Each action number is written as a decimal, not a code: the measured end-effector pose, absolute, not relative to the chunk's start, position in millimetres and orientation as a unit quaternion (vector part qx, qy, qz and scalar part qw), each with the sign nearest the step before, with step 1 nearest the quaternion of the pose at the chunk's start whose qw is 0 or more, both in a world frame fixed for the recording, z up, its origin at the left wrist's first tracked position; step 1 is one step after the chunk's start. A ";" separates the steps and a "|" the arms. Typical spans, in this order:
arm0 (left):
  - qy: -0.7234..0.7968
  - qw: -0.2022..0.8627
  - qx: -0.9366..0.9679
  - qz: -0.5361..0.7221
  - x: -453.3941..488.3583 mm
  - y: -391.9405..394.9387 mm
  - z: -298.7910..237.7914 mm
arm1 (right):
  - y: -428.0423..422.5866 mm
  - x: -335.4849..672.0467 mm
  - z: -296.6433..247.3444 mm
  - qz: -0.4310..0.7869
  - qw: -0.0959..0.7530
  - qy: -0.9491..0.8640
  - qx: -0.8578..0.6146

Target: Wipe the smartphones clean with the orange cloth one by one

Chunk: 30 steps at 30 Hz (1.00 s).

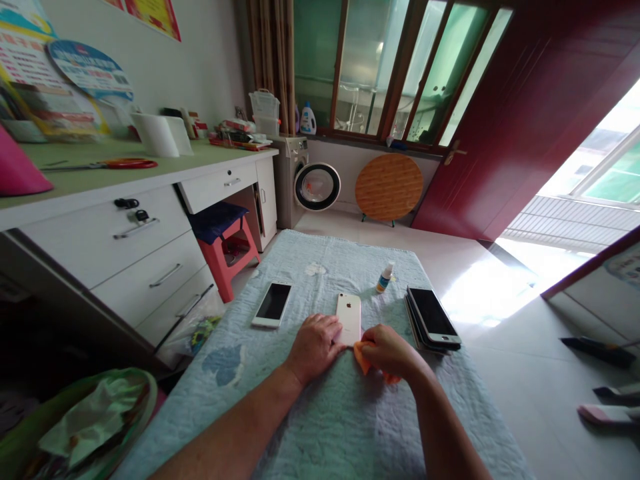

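A pale pink phone [349, 315] lies face down in the middle of a light blue towel-covered table [320, 413]. My left hand [314, 345] rests on the phone's lower left edge with fingers curled, holding it steady. My right hand [386, 349] is closed on an orange cloth [364, 360] at the phone's lower right corner. To the left lies a white phone [273, 304], face up. On the right a stack of phones [433, 317] sits with a dark screen on top. Beyond the pink phone stands a small bottle [385, 278].
A white desk with drawers [145, 227] runs along the left, a red stool [226, 250] under it. A green bag [85, 420] sits at the lower left. A washing machine [310, 180] and round wooden board [389, 187] stand by the far wall.
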<state>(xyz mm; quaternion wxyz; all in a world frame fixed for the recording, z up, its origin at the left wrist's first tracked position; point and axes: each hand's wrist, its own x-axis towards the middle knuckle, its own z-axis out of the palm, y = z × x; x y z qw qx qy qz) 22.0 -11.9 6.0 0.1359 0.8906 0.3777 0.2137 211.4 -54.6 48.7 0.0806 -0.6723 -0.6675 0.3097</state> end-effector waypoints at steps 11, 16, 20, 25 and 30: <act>0.389 0.131 0.885 0.220 22.1 -12.3 5.2 | -50.3 213.3 45.7 0.268 0.246 -0.611 -0.703; 0.404 0.124 0.876 0.231 21.6 -12.2 4.1 | -47.1 218.2 43.4 0.217 0.246 -0.593 -0.736; 0.403 0.128 0.877 0.229 21.7 -11.9 4.7 | -46.4 220.1 44.8 0.168 0.175 -0.564 -0.789; 0.398 0.136 0.880 0.224 22.0 -11.6 6.7 | -46.8 221.0 41.2 0.161 0.113 -0.577 -0.793; 0.393 0.142 0.881 0.222 21.9 -11.2 8.9 | -50.3 220.3 42.1 0.055 0.097 -0.612 -0.783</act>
